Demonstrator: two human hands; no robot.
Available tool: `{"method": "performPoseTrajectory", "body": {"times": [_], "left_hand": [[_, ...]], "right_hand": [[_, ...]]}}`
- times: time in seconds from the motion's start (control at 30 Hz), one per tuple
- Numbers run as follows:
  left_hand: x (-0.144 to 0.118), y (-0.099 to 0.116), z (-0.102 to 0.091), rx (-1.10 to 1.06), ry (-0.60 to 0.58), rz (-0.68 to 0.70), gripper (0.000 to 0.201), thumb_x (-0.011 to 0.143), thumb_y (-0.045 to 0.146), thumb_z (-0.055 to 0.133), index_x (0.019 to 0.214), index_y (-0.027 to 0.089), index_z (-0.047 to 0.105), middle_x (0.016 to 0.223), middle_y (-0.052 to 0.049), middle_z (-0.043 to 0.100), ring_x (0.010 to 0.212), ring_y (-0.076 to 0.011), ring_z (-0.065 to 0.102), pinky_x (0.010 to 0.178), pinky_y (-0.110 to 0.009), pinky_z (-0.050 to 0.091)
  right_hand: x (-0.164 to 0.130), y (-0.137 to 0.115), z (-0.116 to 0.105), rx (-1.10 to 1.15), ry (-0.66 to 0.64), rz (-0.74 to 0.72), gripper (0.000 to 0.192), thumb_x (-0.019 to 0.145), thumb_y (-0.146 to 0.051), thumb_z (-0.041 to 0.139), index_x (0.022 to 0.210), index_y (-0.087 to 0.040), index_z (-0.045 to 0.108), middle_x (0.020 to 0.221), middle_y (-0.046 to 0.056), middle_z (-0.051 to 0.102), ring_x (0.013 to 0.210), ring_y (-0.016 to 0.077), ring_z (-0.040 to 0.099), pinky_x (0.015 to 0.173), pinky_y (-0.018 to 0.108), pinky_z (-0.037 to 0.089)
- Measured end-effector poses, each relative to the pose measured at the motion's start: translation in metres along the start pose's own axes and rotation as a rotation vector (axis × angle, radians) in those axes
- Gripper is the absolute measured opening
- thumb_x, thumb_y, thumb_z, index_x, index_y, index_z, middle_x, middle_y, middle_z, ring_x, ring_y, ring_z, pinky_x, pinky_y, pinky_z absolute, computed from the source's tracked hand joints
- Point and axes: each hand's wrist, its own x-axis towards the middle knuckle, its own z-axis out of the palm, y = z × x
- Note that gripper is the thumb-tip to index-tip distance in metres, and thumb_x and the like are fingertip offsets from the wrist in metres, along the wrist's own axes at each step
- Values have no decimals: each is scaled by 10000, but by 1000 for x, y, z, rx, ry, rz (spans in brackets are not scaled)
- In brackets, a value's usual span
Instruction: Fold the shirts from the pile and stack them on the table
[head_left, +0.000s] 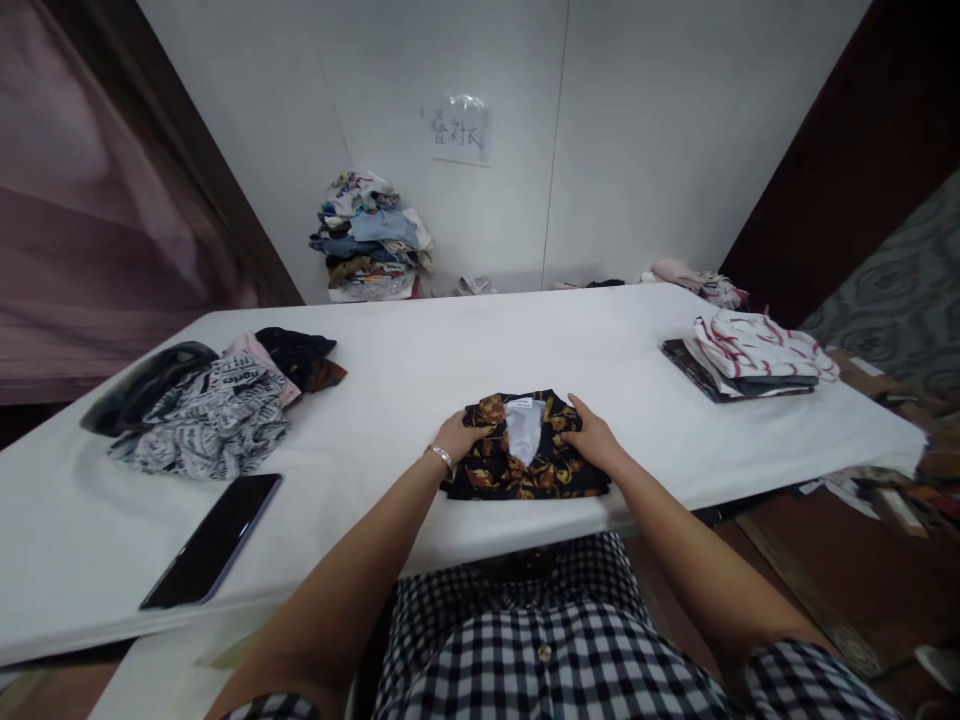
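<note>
A black shirt with a gold and brown floral print (517,478) lies folded into a rectangle near the front edge of the table, collar facing up and away from me. Its pale lining and a white label show inside the neck. My left hand (459,438), with a bracelet at the wrist, grips the shirt's left side, thumb on top. On the opposite side my right hand (594,438) holds the fabric by the collar in the same way, thumb over it. The fingers beneath the cloth are partly hidden.
Crumpled clothes (217,410) lie on the left of the white table (480,345), with a phone (214,540) in front of them. A stack of folded shirts (757,355) sits at the right. Behind the table rises a tall clothes pile (371,240).
</note>
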Motion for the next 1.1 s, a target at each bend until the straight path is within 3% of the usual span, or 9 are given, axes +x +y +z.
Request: {"method": "performPoseTrajectory", "body": {"times": [0.13, 0.27, 0.43, 0.5, 0.6, 0.7, 0.83, 1.0, 1.1], "left_hand": [[7, 14, -16, -112, 164, 90, 397, 676, 228, 737, 1053, 166, 631, 1049, -83, 714, 935, -217, 663, 837, -327, 526], [29, 30, -45, -37, 296, 138, 418, 718, 252, 716, 1113, 168, 607, 1088, -65, 704, 972, -191, 655, 869, -297, 513], [56, 26, -60, 211, 316, -44, 734, 729, 428, 706, 1328, 90, 449, 1296, -203, 576, 1166, -295, 569, 949, -378, 470], [59, 21, -57, 363, 337, -50, 809, 759, 516, 643, 1384, 72, 382, 1402, -242, 462, 1285, -344, 455, 1016, -444, 409], [58, 13, -44, 593, 360, 120, 696, 863, 539, 463, 1418, 134, 352, 1512, -176, 329, 1398, -307, 286, 1103, -471, 296], [55, 1, -22, 729, 217, 240, 654, 893, 561, 364, 1442, 208, 325, 1554, -109, 263, 1430, -281, 212, 1128, -512, 225], [55, -23, -1, 799, 49, 229, 680, 908, 581, 262, 1477, 210, 270, 1581, -80, 180, 1452, -269, 132, 1147, -524, 148], [58, -29, -2, 758, 50, 231, 680, 906, 600, 246, 1470, 224, 297, 1579, -74, 186, 1453, -263, 130, 1150, -520, 132], [49, -25, -11, 690, 83, 262, 660, 898, 609, 295, 1437, 235, 361, 1561, -82, 252, 1435, -262, 201, 1139, -515, 172]], "right_hand": [[31, -17, -1, 156, 40, -18, 806, 670, -131, 637, 1433, -216, 393, 1234, 67, 634, 1052, 210, 631, 976, 381, 476], [77, -43, -5, 181, 118, -99, 813, 667, -128, 654, 1433, -187, 388, 1303, 73, 587, 1115, 200, 592, 1008, 340, 443], [112, -68, 11, -147, 83, -93, 765, 705, -171, 657, 1423, -131, 398, 1381, 147, 506, 1266, 273, 470, 1067, 389, 359], [114, -75, 22, -304, 62, -177, 663, 769, -224, 616, 1399, -128, 433, 1422, 158, 457, 1328, 286, 390, 1095, 405, 309], [109, -82, 40, -422, 35, -353, 561, 891, -329, 479, 1417, -148, 405, 1506, 138, 341, 1407, 268, 247, 1128, 429, 226], [98, -76, 58, -497, -122, -378, 593, 932, -429, 407, 1458, -167, 333, 1546, 130, 258, 1435, 279, 163, 1134, 493, 155], [84, -55, 76, -535, -271, -289, 612, 951, -486, 354, 1472, -168, 313, 1555, 131, 233, 1444, 270, 135, 1141, 493, 83], [91, -50, 72, -469, -285, -253, 585, 935, -477, 399, 1449, -197, 370, 1548, 105, 261, 1439, 263, 171, 1146, 488, 107], [89, -53, 57, -107, -134, -223, 460, 887, -419, 486, 1304, -234, 551, 1448, 71, 452, 1376, 240, 331, 1139, 439, 216]]}}
